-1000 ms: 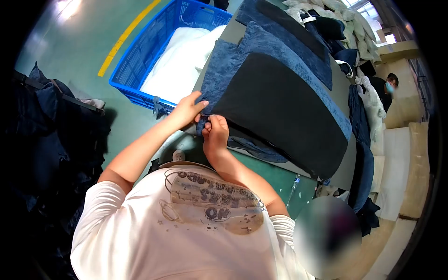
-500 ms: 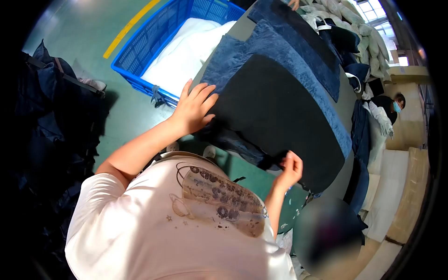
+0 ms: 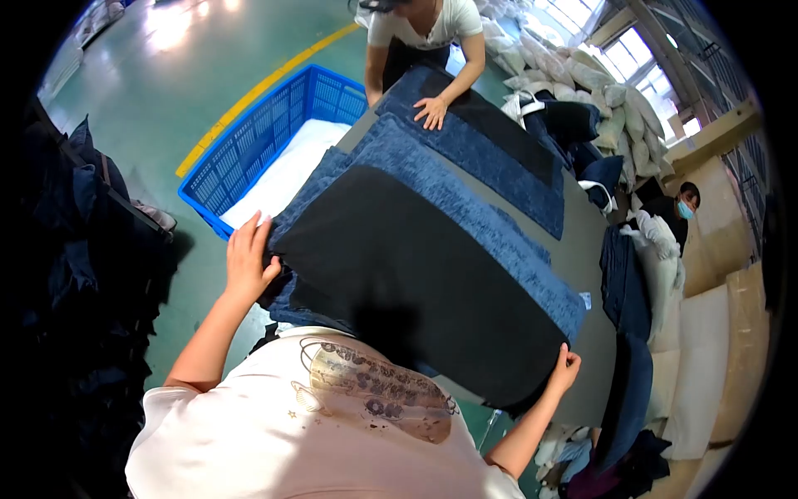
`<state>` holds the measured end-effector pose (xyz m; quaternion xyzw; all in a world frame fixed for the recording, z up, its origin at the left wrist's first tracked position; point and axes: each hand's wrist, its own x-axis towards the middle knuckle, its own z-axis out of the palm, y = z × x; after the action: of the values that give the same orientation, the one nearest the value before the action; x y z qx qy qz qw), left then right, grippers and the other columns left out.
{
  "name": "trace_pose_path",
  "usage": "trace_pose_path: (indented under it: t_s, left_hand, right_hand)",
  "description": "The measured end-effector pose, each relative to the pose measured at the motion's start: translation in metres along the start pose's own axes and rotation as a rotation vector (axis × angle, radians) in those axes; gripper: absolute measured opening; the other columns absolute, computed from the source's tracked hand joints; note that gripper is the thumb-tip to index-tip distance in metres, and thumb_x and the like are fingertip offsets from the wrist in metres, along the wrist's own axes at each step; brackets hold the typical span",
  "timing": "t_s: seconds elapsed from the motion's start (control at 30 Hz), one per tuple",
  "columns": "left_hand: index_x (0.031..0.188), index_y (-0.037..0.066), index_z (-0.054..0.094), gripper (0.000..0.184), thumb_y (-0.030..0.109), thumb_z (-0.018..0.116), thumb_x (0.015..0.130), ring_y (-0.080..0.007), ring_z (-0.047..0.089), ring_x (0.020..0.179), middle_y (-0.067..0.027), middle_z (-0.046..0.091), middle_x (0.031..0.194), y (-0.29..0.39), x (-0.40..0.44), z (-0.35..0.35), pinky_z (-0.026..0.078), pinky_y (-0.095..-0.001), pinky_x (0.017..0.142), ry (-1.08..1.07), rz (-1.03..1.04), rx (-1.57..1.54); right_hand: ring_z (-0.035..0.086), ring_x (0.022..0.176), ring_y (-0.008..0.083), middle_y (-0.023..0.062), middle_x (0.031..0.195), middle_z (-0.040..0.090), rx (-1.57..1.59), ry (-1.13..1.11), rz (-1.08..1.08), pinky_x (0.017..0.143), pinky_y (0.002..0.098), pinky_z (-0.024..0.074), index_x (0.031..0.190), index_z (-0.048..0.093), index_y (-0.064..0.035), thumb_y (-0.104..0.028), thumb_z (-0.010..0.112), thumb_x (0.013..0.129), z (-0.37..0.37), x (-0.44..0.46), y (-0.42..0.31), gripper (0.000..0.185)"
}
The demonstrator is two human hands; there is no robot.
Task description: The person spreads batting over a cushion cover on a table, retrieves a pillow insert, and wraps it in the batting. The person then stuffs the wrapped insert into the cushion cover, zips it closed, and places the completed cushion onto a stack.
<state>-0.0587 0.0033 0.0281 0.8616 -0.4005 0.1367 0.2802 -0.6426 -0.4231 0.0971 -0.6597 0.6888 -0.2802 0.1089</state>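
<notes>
A large black fabric panel (image 3: 416, 266) lies over a plush blue fabric piece (image 3: 465, 187) on the grey table. My left hand (image 3: 248, 262) is at the panel's left end, with the thumb against the cloth edge and the fingers pointing up. At the opposite end, my right hand (image 3: 565, 370) pinches the panel's right edge between thumb and fingers. The panel's near edge hangs close to my shirt, and a dark shadow falls across it.
Across the table (image 3: 586, 266), a co-worker's hand (image 3: 431, 112) rests on another blue piece (image 3: 499, 179). A blue crate (image 3: 237, 137) holding white material (image 3: 291, 162) stands left. Dark fabric (image 3: 91, 274) is heaped at far left. White sacks (image 3: 573, 71) are piled behind; another person sits right.
My hands have moved farther apart, the left one leftward and down, the right one rightward and down to the panel's end. The panel is spread wider. The co-worker has come into fuller view.
</notes>
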Motion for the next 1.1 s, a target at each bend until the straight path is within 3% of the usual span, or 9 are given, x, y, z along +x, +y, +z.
trace_pose_path:
  t_s: [0.07, 0.2, 0.3, 0.37, 0.4, 0.5, 0.83, 0.93, 1.1]
  left_hand:
    - [0.153, 0.01, 0.03, 0.094, 0.009, 0.075, 0.07, -0.0355, 0.057, 0.119, -0.0217, 0.044, 0.147, 0.014, -0.007, 0.021, 0.049, -0.0432, 0.097, 0.198, -0.279, -0.124]
    - [0.157, 0.013, 0.018, 0.094, 0.007, 0.069, 0.078, -0.0156, 0.053, 0.053, -0.0067, 0.057, 0.081, 0.007, -0.024, 0.08, 0.05, -0.0307, 0.055, 0.235, -0.845, -0.59]
    - [0.157, 0.014, 0.008, 0.096, 0.001, 0.065, 0.082, -0.0086, 0.048, 0.064, 0.0009, 0.044, 0.072, 0.032, -0.025, 0.066, 0.046, -0.0255, 0.058, 0.366, -1.065, -1.324]
    - [0.137, 0.008, 0.051, 0.055, 0.031, 0.065, 0.088, -0.0239, 0.065, 0.09, -0.0062, 0.066, 0.095, 0.047, -0.027, 0.051, 0.052, -0.0465, 0.08, 0.133, -1.282, -1.746]
    - [0.121, 0.007, 0.063, 0.049, 0.045, 0.061, 0.09, -0.0314, 0.064, 0.11, -0.0122, 0.068, 0.118, 0.04, -0.04, 0.064, 0.05, -0.0516, 0.091, -0.051, -1.147, -1.951]
    - [0.142, 0.015, 0.05, 0.08, 0.073, 0.055, 0.087, -0.0286, 0.052, 0.129, -0.0081, 0.056, 0.142, 0.094, -0.032, 0.042, 0.041, -0.0533, 0.103, -0.229, -1.076, -2.076]
    - [0.135, 0.011, 0.057, 0.053, 0.049, 0.058, 0.097, -0.0231, 0.062, 0.119, -0.007, 0.067, 0.127, 0.051, -0.1, -0.058, 0.05, -0.0475, 0.1, 0.089, -0.757, -2.219]
    - [0.135, 0.009, 0.057, 0.053, 0.045, 0.063, 0.095, -0.0231, 0.062, 0.119, -0.0072, 0.067, 0.127, 0.026, -0.117, -0.13, 0.047, -0.0445, 0.103, 0.57, -0.731, -1.848]
    - [0.14, 0.008, 0.053, 0.058, 0.044, 0.063, 0.095, -0.0234, 0.052, 0.131, -0.0068, 0.058, 0.14, -0.028, -0.25, -0.295, 0.033, -0.0438, 0.114, 0.846, -0.129, -1.711]
  right_hand:
    - [0.059, 0.112, 0.0319, 0.0238, 0.121, 0.061, 0.208, 0.103, -0.029, 0.099, 0.0394, 0.0456, 0.122, 0.058, 0.0052, -0.053, 0.071, 0.087, 0.011, 0.044, 0.034, 0.069]
    - [0.059, 0.12, 0.0311, 0.0231, 0.133, 0.058, 0.632, -0.372, 0.317, 0.102, 0.04, 0.0452, 0.137, 0.05, 0.0081, -0.067, 0.057, 0.09, 0.013, 0.116, 0.033, 0.088]
    - [0.059, 0.12, 0.03, 0.0191, 0.137, 0.057, 0.705, -0.62, 0.368, 0.104, 0.0402, 0.0449, 0.142, 0.047, 0.0035, -0.067, 0.052, 0.093, 0.037, 0.154, 0.035, 0.086]
    - [0.059, 0.12, 0.0308, 0.0176, 0.136, 0.058, 0.901, -0.766, 0.421, 0.105, 0.0406, 0.0444, 0.143, 0.046, 0.0014, -0.066, 0.054, 0.092, 0.053, 0.168, 0.03, 0.085]
    - [0.059, 0.12, 0.0309, 0.0176, 0.135, 0.058, 0.918, -0.788, 0.404, 0.105, 0.0407, 0.0444, 0.143, 0.046, 0.0013, -0.066, 0.054, 0.092, 0.063, 0.17, 0.019, 0.085]
    - [0.059, 0.12, 0.0313, 0.0175, 0.135, 0.058, 0.911, -0.784, 0.289, 0.105, 0.041, 0.0444, 0.143, 0.047, 0.0007, -0.066, 0.054, 0.091, 0.09, 0.157, -0.035, 0.084]
    - [0.058, 0.12, 0.0325, 0.0173, 0.135, 0.058, 1.139, -0.731, -0.044, 0.106, 0.0421, 0.0443, 0.142, 0.048, -0.001, -0.064, 0.056, 0.091, 0.123, -0.009, -0.228, 0.082]
    - [0.058, 0.12, 0.0329, 0.0172, 0.135, 0.058, 1.228, -0.813, -0.111, 0.106, 0.0425, 0.0442, 0.142, 0.049, -0.0015, -0.063, 0.057, 0.09, 0.126, -0.074, -0.265, 0.081]
    - [0.058, 0.119, 0.0335, 0.0171, 0.134, 0.058, 1.365, -1.041, -0.177, 0.106, 0.043, 0.0442, 0.141, 0.049, -0.0023, -0.063, 0.057, 0.09, 0.124, -0.224, -0.314, 0.08]
